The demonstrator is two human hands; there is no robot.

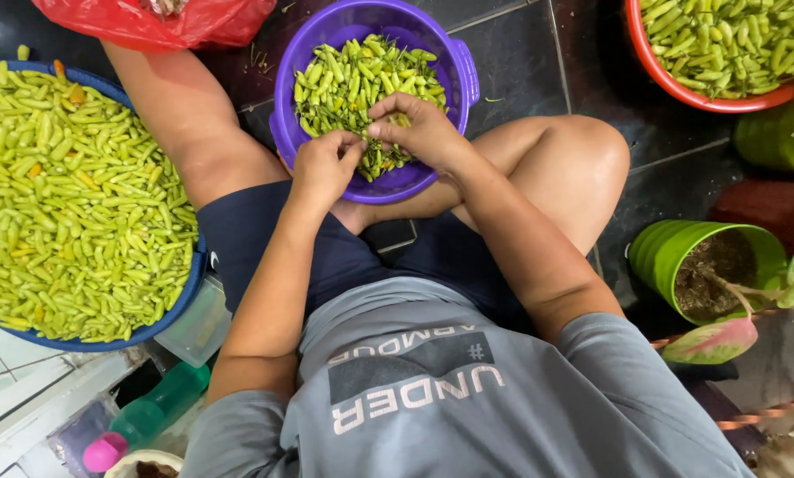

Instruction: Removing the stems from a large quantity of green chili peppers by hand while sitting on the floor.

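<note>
Your grey shirt [432,389] fills the bottom of the view, and past it your left hand [324,168] and right hand [423,133] meet over the purple basket [463,75] sitting between your legs. Both are pinched narrow on a green chili [361,133] right above the pile of chilies. Blue basin [184,292] full of chilies on your left, red basin [671,88] top right, green plant pot [658,257] by your right knee.
</note>
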